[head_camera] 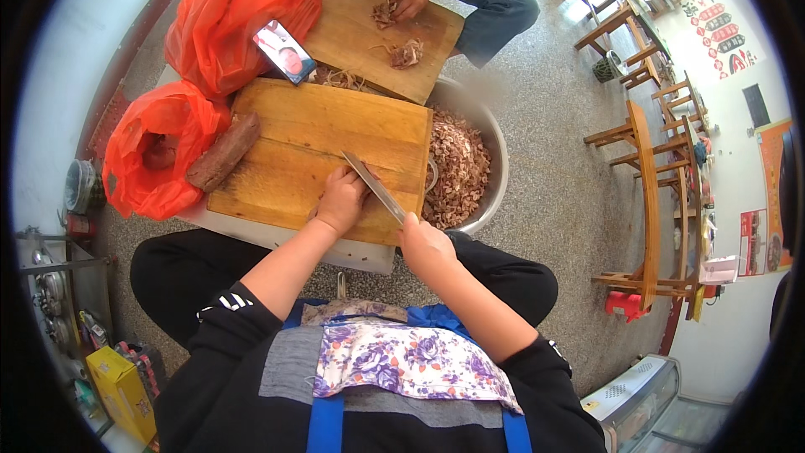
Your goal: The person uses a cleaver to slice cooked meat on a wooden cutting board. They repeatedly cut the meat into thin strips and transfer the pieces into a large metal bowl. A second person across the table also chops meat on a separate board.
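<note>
My right hand (427, 244) grips the handle of a knife (375, 187), whose long blade points up and left across the wooden cutting board (327, 126). Just left of the blade, my left hand (343, 202) is curled down on the board over a piece of dark meat. Most of that piece is hidden by the fingers and the knife. A long chunk of brown meat (225, 152) rests at the board's left edge, against an orange-red plastic bag (135, 167) with more meat inside. At the board's right, a large metal basin (500, 157) holds a heap of sliced meat (459, 170).
Opposite me, a person's hand (412, 0) holds meat on a second cutting board (352, 22), a knife in the other hand. A phone (284, 51) leans near a bigger red bag (233, 19). Wooden benches (643, 201) stand at right, metal shelving (56, 264) at left.
</note>
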